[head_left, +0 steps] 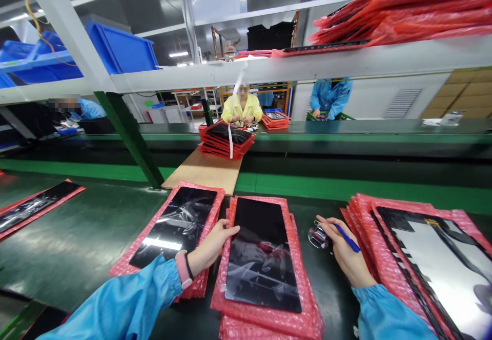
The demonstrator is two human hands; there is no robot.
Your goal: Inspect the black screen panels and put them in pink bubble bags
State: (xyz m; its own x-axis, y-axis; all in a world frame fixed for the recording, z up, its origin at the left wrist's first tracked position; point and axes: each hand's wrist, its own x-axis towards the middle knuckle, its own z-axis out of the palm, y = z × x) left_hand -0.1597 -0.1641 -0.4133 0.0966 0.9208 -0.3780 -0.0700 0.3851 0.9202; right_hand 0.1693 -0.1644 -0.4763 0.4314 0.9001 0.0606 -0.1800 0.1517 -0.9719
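A black glass screen panel lies on a stack of red bubble-wrap sheets right in front of me. My left hand is at its upper left edge, thumb on the glass and fingers closed at the border. To the left, another dark screen panel rests on red bubble wrap, partly behind my left forearm. My right hand is closed around a blue pen. Its fingertips are over a small round clear dish with tiny parts in it.
Panels with silver backs are stacked in red bubble wrap at right. A wooden board bears another wrapped stack. A green post and a white overhead shelf stand ahead. Co-workers sit across the line.
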